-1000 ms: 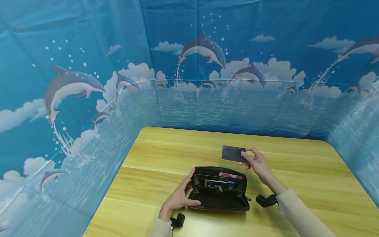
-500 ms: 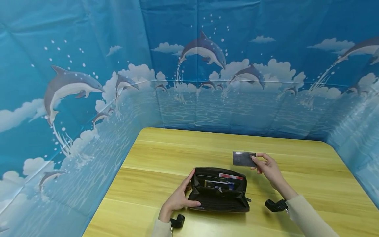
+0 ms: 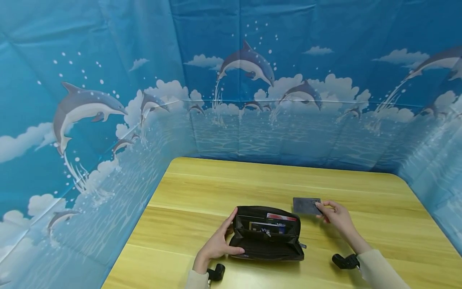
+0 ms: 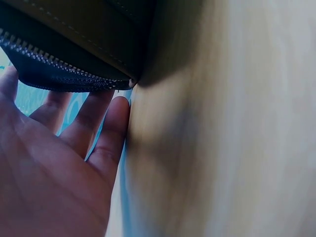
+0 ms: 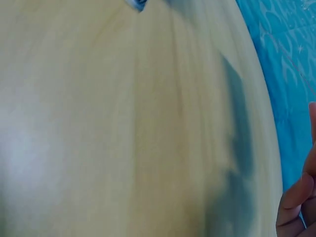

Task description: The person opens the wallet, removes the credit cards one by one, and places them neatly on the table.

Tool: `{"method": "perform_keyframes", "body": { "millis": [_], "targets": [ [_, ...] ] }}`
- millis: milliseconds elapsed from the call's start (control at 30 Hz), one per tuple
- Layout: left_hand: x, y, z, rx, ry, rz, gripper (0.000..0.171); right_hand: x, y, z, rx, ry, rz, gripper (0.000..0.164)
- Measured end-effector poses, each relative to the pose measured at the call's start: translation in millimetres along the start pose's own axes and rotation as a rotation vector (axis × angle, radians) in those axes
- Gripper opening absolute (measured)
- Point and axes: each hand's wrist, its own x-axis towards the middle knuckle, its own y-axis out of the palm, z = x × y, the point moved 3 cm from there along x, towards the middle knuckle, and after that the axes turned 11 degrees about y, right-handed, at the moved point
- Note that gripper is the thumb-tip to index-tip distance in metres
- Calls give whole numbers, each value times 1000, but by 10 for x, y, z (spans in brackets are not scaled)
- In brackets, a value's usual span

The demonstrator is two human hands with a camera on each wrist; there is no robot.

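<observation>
An unzipped dark zip-around wallet [image 3: 266, 252] lies spread on the table, its inner pockets showing. My left hand [image 3: 216, 243] holds its left end, thumb on the front flap and fingers at the back. The left wrist view has the zipper edge of the wallet [image 4: 74, 39] against the fingers of the left hand [image 4: 64, 153]. Several cards stand in the pockets, among them a dark "Vip" card [image 3: 258, 227] and a red-and-white card [image 3: 281, 217]. Between thumb and fingers, my right hand [image 3: 339, 220] pinches a dark grey card [image 3: 304, 205] beyond the wallet's right end.
A yellow wood-grain table [image 3: 173, 224] bears the wallet. Blue dolphin-print curtains [image 3: 231, 132] surround it at the back and sides. A zipper pull [image 3: 302, 245] sticks out at the wallet's right end. Black wrist cameras [image 3: 345, 261] sit on both wrists.
My right hand has moved to the right and nearer to me with the dark grey card, lower over the table. The left hand and the wallet have stayed in place.
</observation>
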Motion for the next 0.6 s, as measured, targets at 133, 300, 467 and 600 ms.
{"method": "perform_keyframes", "body": {
  "millis": [133,300,467,600],
  "targets": [
    [-4,3,1,-1,7,-3,112,-8,-46,-107,-17,43,2,49],
    [-4,2,0,-8,15,-1,112,-5,-91,-208,-43,80,8,47],
    [-5,2,-11,14,17,-3,112,-10,-102,-259,-61,107,13,48],
    [-10,3,-12,25,4,-3,112,-20,-108,-276,-81,113,10,46]
  ]
}}
